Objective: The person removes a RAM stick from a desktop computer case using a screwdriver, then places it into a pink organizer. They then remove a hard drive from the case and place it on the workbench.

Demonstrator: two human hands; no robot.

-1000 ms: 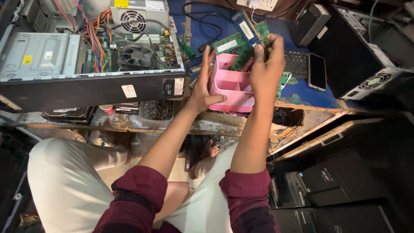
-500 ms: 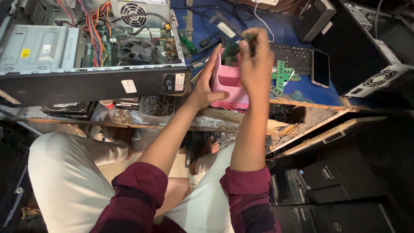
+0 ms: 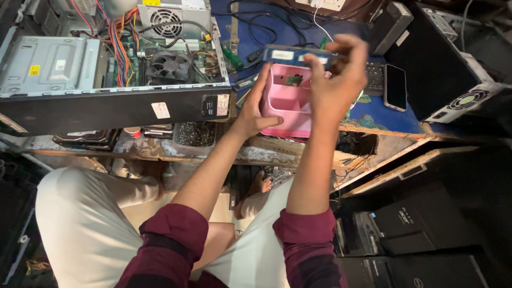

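My left hand (image 3: 255,109) grips the near left side of a pink plastic box (image 3: 290,104) that rests on the blue-topped bench. A small green part lies inside the box. My right hand (image 3: 338,80) is raised just above the box and pinches a long blue memory module (image 3: 296,55) held level over the box's far rim. Both forearms reach up from my lap, in dark red sleeves.
An open desktop computer case (image 3: 106,80) with fan, coloured wires and power supply lies at the left. A black phone (image 3: 395,87) and a keyboard (image 3: 375,79) lie right of the box. Black computer towers (image 3: 453,69) stand at right and below. A green-handled screwdriver (image 3: 232,57) lies beside the case.
My right hand has lifted the module out of the box area and turned it level above the rim. The left hand has kept its hold on the pink box.
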